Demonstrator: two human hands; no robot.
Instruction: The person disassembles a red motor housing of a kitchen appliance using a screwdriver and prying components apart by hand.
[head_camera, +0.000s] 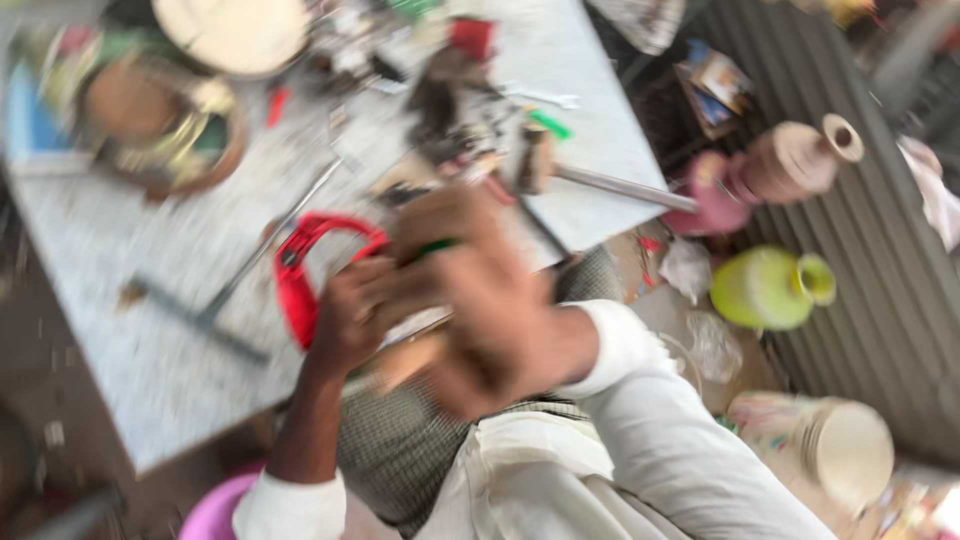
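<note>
The whole view is smeared by motion. My left hand (345, 320) is raised over the table edge, its fingers curled against a red curved tool (298, 275) shaped like a handle or frame. My right hand (480, 300) is close beside it, nearer the camera, with the fingers bent. A small green bit (437, 246) shows at the top of the right hand and a tan wooden piece (410, 362) shows under both hands. Blur hides what the right hand grips. Both sleeves are white.
A speckled grey table (120, 300) carries a brass bowl (170, 135), a pale round plate (235, 30), a metal rod (620, 187) and scattered small tools. On the floor at right lie a green vase (770, 290), a tan clay pot (790, 160) and a painted pot (830, 445). A pink basin (215, 510) sits below.
</note>
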